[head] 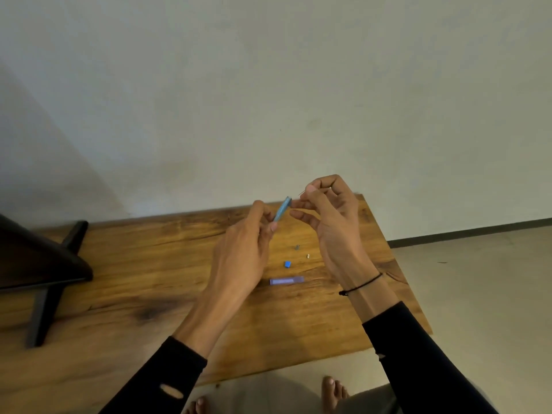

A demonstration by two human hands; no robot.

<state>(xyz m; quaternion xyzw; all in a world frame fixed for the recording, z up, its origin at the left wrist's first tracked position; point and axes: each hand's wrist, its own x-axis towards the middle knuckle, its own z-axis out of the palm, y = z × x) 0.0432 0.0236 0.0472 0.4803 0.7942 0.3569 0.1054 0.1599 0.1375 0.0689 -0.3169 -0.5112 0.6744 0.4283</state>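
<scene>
My left hand (248, 243) holds a slim blue pen-like barrel (282, 208) tilted up to the right, above the wooden table (149, 264). My right hand (328, 216) is raised just right of the barrel's tip and pinches a thin dark pin-like piece (301, 193) between thumb and forefinger. On the table below lie a small blue cap (287, 264), a purple flat case (286, 281), a small grey metal part (297, 247) and a tiny pale part (307, 256).
A dark stand with angled legs (44, 279) occupies the table's left side. The table's right edge (397, 264) drops to a pale floor. A plain wall rises behind. My bare feet (333, 392) show below the front edge.
</scene>
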